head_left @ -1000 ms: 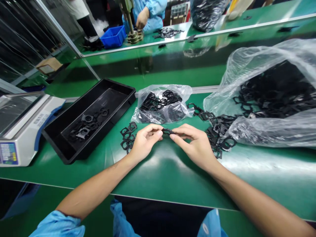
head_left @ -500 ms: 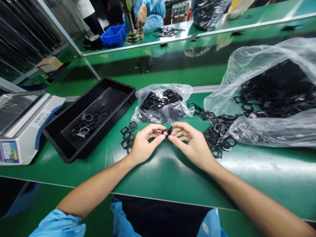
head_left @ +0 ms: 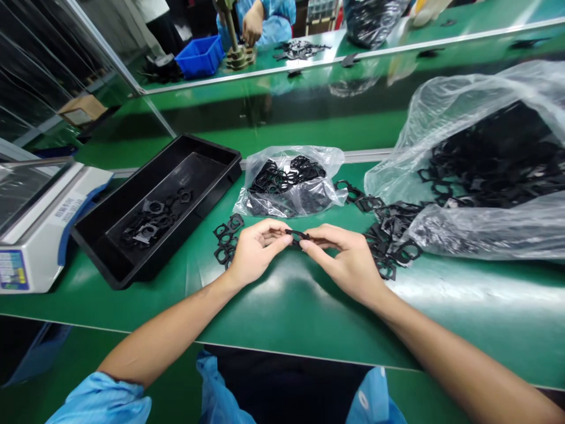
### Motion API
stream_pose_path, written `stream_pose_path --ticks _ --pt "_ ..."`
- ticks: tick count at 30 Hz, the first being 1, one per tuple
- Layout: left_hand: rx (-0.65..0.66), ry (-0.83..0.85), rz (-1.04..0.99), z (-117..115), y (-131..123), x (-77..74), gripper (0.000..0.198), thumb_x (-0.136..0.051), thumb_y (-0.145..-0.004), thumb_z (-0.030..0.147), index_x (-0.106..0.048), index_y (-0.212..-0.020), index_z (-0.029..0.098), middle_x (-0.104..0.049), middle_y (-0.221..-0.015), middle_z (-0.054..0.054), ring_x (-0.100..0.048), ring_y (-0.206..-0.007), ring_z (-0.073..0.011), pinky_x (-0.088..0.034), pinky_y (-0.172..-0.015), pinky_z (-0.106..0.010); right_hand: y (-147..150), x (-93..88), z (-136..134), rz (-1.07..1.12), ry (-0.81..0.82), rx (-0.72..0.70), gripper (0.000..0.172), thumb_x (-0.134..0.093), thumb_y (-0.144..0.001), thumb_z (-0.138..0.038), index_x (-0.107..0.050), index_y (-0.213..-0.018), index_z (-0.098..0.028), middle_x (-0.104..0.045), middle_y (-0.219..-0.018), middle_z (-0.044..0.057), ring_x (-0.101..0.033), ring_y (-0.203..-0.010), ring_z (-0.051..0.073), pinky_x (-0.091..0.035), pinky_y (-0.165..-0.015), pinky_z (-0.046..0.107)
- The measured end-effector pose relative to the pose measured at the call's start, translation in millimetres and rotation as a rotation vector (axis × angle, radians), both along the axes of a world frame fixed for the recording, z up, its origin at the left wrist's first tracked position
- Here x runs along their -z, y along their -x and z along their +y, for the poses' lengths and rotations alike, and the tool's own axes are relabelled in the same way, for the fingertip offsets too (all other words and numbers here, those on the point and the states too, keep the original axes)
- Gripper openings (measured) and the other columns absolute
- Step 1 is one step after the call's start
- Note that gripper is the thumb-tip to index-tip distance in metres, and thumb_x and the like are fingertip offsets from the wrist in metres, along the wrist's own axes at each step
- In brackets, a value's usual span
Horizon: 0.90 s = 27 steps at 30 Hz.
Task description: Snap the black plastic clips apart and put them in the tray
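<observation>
Green worktop (head_left: 309, 318) is stretching across the head view in front of me, and a pale glare is shining on its right side. Beyond it, a second bench (head_left: 485, 17) is running along the top, where a co-worker's hand (head_left: 253, 25) is resting beside a metal press (head_left: 239, 57) and a blue bin (head_left: 203, 66) is standing to the left of it. On my side, a white machine with a label (head_left: 33, 235) is sitting at the far left, and next to it a black tray (head_left: 176, 235) is lying at a slant, holding a small heap of black parts (head_left: 150, 224). Just left of my fingers, a few loose ring-shaped pieces (head_left: 226, 238) are lying flat. A small clear bag (head_left: 291, 201) is slumping behind my hands, and a large clear bag (head_left: 485, 238) is spreading open on the right, with a pile of dark pieces (head_left: 392, 232) lying at its mouth. My left hand (head_left: 255, 252) is pinching one end of a thin black part (head_left: 298, 234) between thumb and fingers, and my right hand (head_left: 346, 256) is gripping the other end the same way, so the part is hanging between my fingertips, above the worktop
</observation>
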<state>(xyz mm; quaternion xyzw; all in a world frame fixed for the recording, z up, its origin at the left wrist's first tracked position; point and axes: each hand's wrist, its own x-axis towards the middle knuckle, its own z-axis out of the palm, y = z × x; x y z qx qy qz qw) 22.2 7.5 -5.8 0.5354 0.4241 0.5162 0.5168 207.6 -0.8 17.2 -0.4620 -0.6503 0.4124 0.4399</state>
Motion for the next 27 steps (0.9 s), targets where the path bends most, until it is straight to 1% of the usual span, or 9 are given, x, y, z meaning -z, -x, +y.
stream_pose_path --ticks 3,5,7,11,17,20,23,25,27 --pt "0.057 0.083 -0.077 0.3 -0.1 -0.7 0.03 -0.084 -0.074 0.04 -0.069 -0.083 0.015 -0.072 -0.075 -0.002 -0.07 -0.068 -0.0133 -0.059 -0.071 -0.026 0.0 -3.8 3.3 0.137 0.156 -0.052 0.032 -0.077 -0.078 -0.049 -0.073 -0.083 -0.018 -0.073 -0.081 0.005 -0.068 -0.072 0.019 -0.058 -0.07 0.031" --pt "0.097 0.152 -0.131 -0.2 -0.3 -1.5 0.033 -0.086 -0.072 0.041 -0.07 -0.084 0.014 -0.074 -0.076 -0.003 -0.071 -0.069 -0.0147 -0.062 -0.072 -0.029 -0.1 -7.6 5.2 0.194 0.284 -0.135 0.039 -0.078 -0.075 -0.055 -0.071 -0.08 -0.017 -0.072 -0.075 0.005 -0.067 -0.068 0.017 -0.058 -0.068 0.031" --pt "0.12 0.206 -0.181 -0.6 -0.3 -2.9 0.034 -0.088 -0.07 0.04 -0.072 -0.085 0.014 -0.075 -0.078 -0.004 -0.072 -0.071 -0.0162 -0.063 -0.074 -0.032 -0.1 -11.3 5.7 0.215 0.356 -0.187 0.041 -0.078 -0.074 -0.057 -0.069 -0.074 -0.017 -0.069 -0.068 0.003 -0.065 -0.064 0.016 -0.057 -0.067 0.03" --pt "0.153 0.271 -0.243 -0.1 0.2 -5.7 0.031 -0.089 -0.068 0.037 -0.075 -0.083 0.014 -0.075 -0.079 -0.004 -0.072 -0.072 -0.0167 -0.064 -0.075 -0.034 0.2 -14.8 3.3 0.265 0.368 -0.165 0.042 -0.08 -0.072 -0.057 -0.068 -0.071 -0.017 -0.068 -0.065 0.003 -0.064 -0.062 0.015 -0.056 -0.067 0.029" --pt "0.211 0.351 -0.261 3.5 4.3 -4.5 0.029 -0.091 -0.065 0.034 -0.077 -0.08 0.014 -0.076 -0.08 -0.005 -0.071 -0.071 -0.0149 -0.061 -0.076 -0.03 0.3 -12.1 3.0 0.305 0.36 -0.121 0.039 -0.084 -0.069 -0.055 -0.074 -0.071 -0.017 -0.071 -0.066 0.003 -0.065 -0.062 0.015 -0.056 -0.066 0.028" --pt "0.285 0.39 -0.291 4.6 6.4 -4.4 0.03 -0.092 -0.065 0.036 -0.076 -0.08 0.015 -0.074 -0.08 -0.005 -0.07 -0.072 -0.0152 -0.061 -0.076 -0.031 0.3 -11.2 3.9 0.336 0.411 -0.127 0.038 -0.086 -0.067 -0.053 -0.075 -0.07 -0.016 -0.071 -0.064 0.003 -0.065 -0.06 0.014 -0.055 -0.064 0.027" --pt "0.368 0.433 -0.347 4.7 6.8 -5.9 0.033 -0.092 -0.064 0.037 -0.074 -0.08 0.015 -0.072 -0.079 -0.004 -0.069 -0.071 -0.0145 -0.06 -0.074 -0.029 0.4 -10.7 4.5 0.374 0.476 -0.163 0.037 -0.087 -0.066 -0.052 -0.076 -0.07 -0.016 -0.073 -0.065 0.004 -0.067 -0.061 0.014 -0.056 -0.064 0.027" --pt "0.383 0.442 -0.371 4.7 6.2 -7.6 0.034 -0.093 -0.063 0.037 -0.073 -0.079 0.014 -0.072 -0.078 -0.004 -0.069 -0.071 -0.0135 -0.059 -0.072 -0.027 0.3 -10.3 4.9 0.387 0.501 -0.178 0.037 -0.087 -0.065 -0.051 -0.077 -0.07 -0.016 -0.074 -0.067 0.004 -0.069 -0.063 0.015 -0.057 -0.065 0.027" --pt "0.362 0.423 -0.369 4.9 5.9 -9.5 0.034 -0.093 -0.063 0.035 -0.071 -0.079 0.014 -0.071 -0.078 -0.003 -0.069 -0.07 -0.0127 -0.059 -0.072 -0.026 -0.1 -10.2 5.3 0.389 0.513 -0.165 0.037 -0.088 -0.064 -0.05 -0.077 -0.07 -0.016 -0.074 -0.066 0.004 -0.069 -0.063 0.015 -0.057 -0.065 0.026"
